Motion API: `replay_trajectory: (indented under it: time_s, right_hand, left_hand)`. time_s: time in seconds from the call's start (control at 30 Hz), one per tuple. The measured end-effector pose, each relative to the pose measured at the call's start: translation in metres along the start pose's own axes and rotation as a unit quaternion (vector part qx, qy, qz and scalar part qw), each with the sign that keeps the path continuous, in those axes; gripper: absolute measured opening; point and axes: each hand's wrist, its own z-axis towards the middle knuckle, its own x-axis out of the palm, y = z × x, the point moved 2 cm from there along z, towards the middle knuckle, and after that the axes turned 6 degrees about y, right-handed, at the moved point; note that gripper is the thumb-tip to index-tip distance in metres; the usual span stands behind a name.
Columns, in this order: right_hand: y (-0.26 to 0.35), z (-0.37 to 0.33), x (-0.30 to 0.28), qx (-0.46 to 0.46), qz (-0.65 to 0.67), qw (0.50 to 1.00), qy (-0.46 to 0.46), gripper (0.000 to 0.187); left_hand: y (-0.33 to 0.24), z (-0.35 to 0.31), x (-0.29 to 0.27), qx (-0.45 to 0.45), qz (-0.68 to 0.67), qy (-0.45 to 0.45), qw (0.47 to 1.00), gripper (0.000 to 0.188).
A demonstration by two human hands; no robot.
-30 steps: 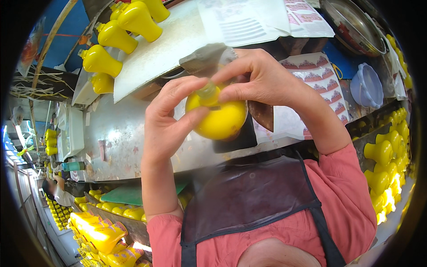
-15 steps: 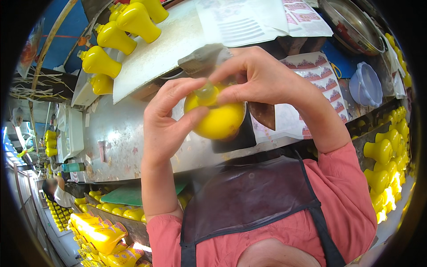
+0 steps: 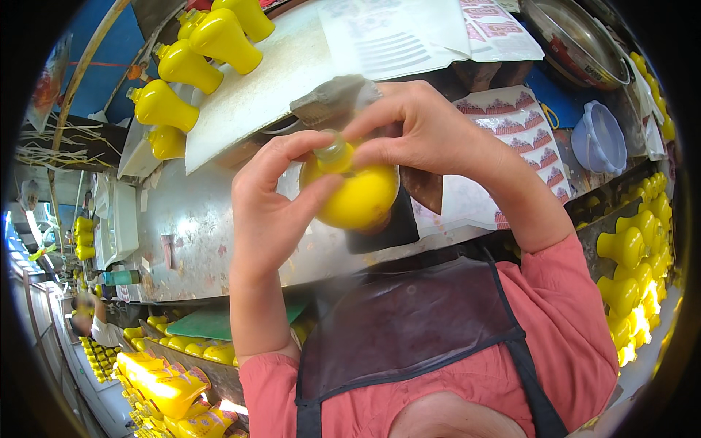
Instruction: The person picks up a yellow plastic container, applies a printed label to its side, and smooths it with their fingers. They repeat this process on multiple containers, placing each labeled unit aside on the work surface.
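In front of my chest stands a glossy yellow bottle [image 3: 361,197] with a bare glass neck, seen from above. My left hand [image 3: 274,182] curves round its left side, forefinger by the neck and thumb pressed on the yellow shoulder. From the other side my right hand [image 3: 416,128] closes on the neck area with thumb and forefinger. Whether a thin film lies under the fingertips I cannot make out. Behind the bottle is a wrinkled grey cloth [image 3: 328,102]. A dark block [image 3: 383,232] shows beside the bottle's base, which is mostly hidden.
Several yellow bottles [image 3: 166,104] stand on a white board [image 3: 248,95] at the far left. Printed decal sheets [image 3: 522,135] lie to the right, near a pale blue bucket [image 3: 600,139] and a metal basin [image 3: 577,36]. More bottles [image 3: 624,248] crowd both sides. Another person [image 3: 98,321] is at the left.
The bottle has tilted or shifted slightly, and its neck sits a little further left. My left hand moved slightly left with it. The other person's arm has risen.
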Motion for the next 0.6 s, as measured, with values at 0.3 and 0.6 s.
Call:
replay_trajectory:
  time_s: [0.3, 0.6]
  right_hand:
    - [-0.002, -0.008, 0.01, -0.032, -0.028, 0.998, -0.048, 0.029]
    - [-0.014, -0.007, 0.009, -0.053, -0.035, 0.997, -0.054, 0.027]
  left_hand:
    - [-0.003, -0.001, 0.005, -0.015, 0.009, -0.028, 0.999, 0.033]
    - [-0.003, 0.002, 0.008, -0.007, 0.027, -0.04, 0.999, 0.032]
